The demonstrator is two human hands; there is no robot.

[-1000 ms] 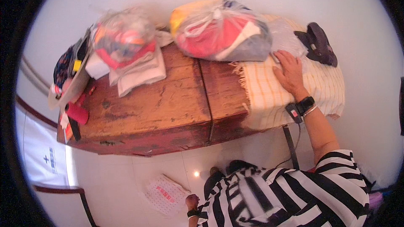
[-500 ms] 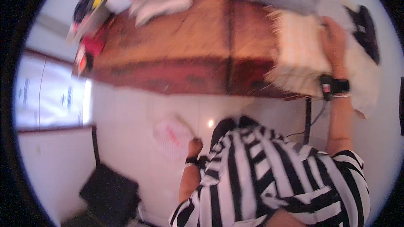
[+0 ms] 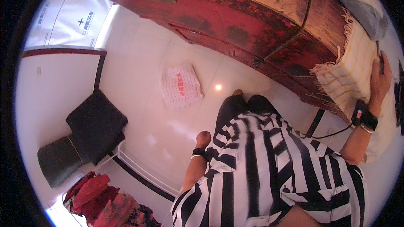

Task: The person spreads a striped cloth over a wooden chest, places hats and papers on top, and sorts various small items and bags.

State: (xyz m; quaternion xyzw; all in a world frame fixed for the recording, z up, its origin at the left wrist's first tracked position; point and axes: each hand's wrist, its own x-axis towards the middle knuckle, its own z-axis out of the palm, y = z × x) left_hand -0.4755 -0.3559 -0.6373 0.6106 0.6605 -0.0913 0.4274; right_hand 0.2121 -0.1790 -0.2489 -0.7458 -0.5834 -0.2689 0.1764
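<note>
My right hand [image 3: 380, 80] is at the far right, beside a fringed cream cloth with yellow stripes [image 3: 351, 65] that hangs over the cabinet's end. Between its fingers shows a thin dark object [image 3: 381, 64], whose kind I cannot make out. A black band with a small box and cable [image 3: 360, 113] sits at that wrist, next to a dark watch. My left hand [image 3: 203, 139] hangs low beside my striped shirt, curled into a fist with nothing visible in it.
An old red wooden cabinet [image 3: 235, 23] spans the top. A white bag with red print [image 3: 182, 85] lies on the pale tiled floor. At left are a black cushion-like square [image 3: 97, 124] and a dark green rounded seat [image 3: 59, 159]. Red clothes [image 3: 101, 197] are heaped at lower left.
The view has swung leftward and down, so the cabinet's front, floor bag and red clothes show more. My right hand stays by the striped cloth; my left remains low at my side.
</note>
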